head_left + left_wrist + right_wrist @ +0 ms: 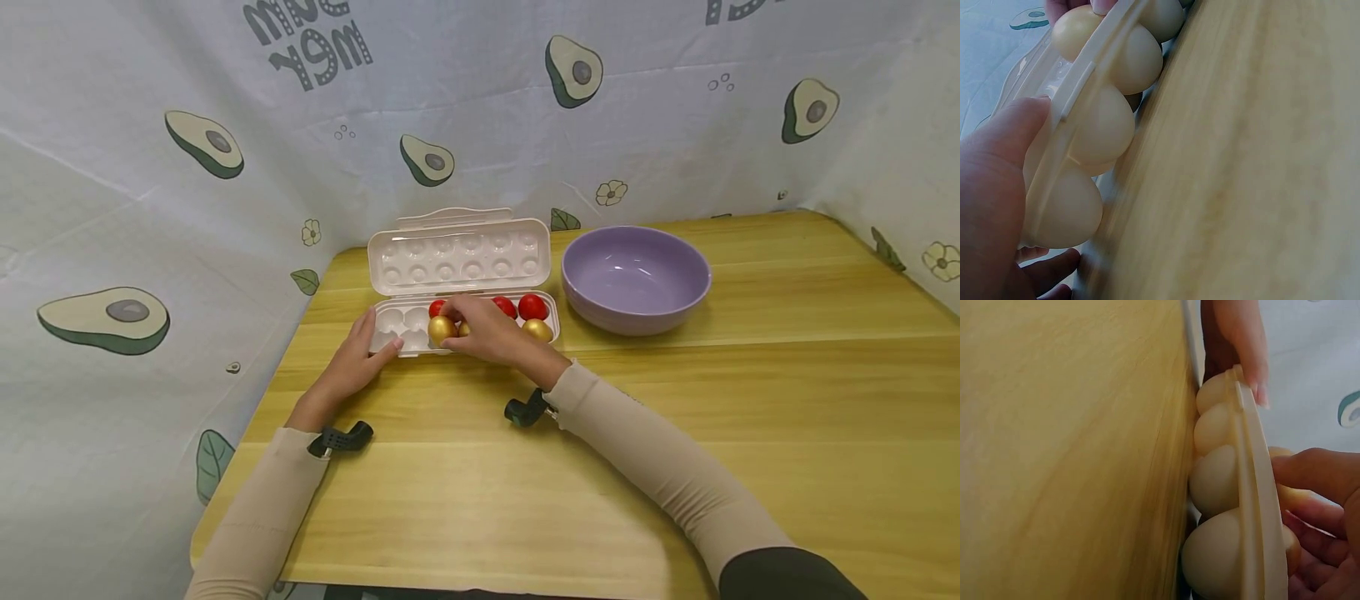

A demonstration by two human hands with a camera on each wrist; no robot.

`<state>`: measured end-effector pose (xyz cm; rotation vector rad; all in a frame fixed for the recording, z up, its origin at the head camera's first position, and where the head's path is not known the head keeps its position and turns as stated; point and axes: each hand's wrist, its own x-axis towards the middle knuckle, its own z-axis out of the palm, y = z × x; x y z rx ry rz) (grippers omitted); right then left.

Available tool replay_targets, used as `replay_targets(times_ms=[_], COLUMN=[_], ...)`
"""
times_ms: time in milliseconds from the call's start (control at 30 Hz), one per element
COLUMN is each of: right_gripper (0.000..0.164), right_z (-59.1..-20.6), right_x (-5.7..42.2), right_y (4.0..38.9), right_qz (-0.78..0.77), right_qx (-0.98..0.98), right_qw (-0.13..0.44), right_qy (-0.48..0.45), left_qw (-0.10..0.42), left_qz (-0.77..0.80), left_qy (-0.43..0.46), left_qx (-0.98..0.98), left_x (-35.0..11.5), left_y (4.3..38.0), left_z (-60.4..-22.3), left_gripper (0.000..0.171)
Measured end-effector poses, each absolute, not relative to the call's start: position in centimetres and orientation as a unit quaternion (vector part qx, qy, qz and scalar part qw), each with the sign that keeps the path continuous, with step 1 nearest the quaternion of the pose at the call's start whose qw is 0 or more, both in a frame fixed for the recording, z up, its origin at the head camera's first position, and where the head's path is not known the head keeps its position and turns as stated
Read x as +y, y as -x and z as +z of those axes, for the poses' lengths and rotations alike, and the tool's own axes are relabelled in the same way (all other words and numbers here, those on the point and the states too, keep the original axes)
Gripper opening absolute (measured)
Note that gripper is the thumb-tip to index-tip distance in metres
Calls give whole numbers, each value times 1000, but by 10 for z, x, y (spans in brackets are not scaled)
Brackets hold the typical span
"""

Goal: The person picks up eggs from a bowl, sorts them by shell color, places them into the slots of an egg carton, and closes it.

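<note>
A pale plastic egg carton (415,340) lies on the table with its lid (459,254) raised at the back. My left hand (348,367) grips its left end; in the left wrist view the thumb rests on the front rim and the fingers bend around the end. With thumb and fingertips, my right hand (487,332) pinches a gold egg (441,332) at the third front cell from the left. Bare cells show left of it. Red eggs (533,307) line the back row, and another gold egg (537,331) sits front right. The right hand partly hides the middle eggs.
Right of the carton stands a purple bowl (636,279) with nothing in it. The wooden table (450,500) runs back to a white cloth (495,108) printed with avocados, which also hangs along both sides.
</note>
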<state>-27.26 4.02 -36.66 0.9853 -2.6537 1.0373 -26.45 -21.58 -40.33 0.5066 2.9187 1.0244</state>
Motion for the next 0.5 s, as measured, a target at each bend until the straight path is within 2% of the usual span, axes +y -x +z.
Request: replay_targets(times_ms=[500], right_gripper=[30], right_z=[-365], right_x=[41], right_y=[271], right_qz=[336], right_qx=[-879], right_qw=[68], right_qy=[-330], left_qw=[11], left_qz=[334], left_qy=[-155], left_qx=[930], left_x=[-215], left_y=[264], left_z=[-402], left_gripper=[90])
